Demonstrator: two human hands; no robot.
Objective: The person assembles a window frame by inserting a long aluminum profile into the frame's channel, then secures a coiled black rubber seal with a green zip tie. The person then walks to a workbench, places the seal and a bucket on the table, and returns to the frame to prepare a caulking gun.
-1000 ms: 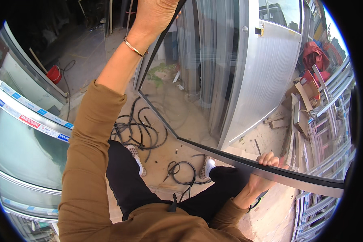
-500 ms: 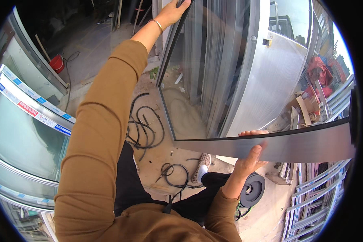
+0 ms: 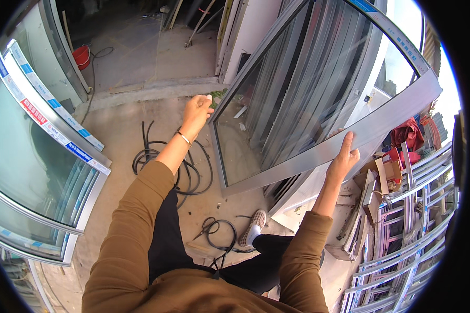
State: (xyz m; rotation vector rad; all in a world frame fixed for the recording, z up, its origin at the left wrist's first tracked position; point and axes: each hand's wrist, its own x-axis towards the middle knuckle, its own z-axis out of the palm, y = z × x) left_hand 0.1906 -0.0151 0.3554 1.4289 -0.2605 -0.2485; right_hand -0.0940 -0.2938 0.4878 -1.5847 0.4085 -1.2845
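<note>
A glass window sash (image 3: 269, 180) with a silver metal frame and dark seal stands tilted in front of me. My right hand (image 3: 342, 159) grips the frame's near wide rail, the thumb on the face toward me and the fingers mostly hidden behind it. Just left of the frame's left side, my left hand (image 3: 197, 116) is in the air, fingers loosely bent, with nothing visible in it. Black rubber strip (image 3: 193, 180) lies in loose coils on the ground below that hand.
Framed glass panels (image 3: 42, 156) lean at the left. Silver ladder-like frames (image 3: 402, 250) are stacked at the right, near cardboard boxes (image 3: 384, 175) and a red cloth (image 3: 408, 133). A red bucket (image 3: 81, 57) stands by the doorway. More black strip (image 3: 219, 232) lies near my feet.
My left hand has let go of the sash's upper left side and come down toward me. The sash has tilted, its right end rising, with my right hand moving up along with it.
</note>
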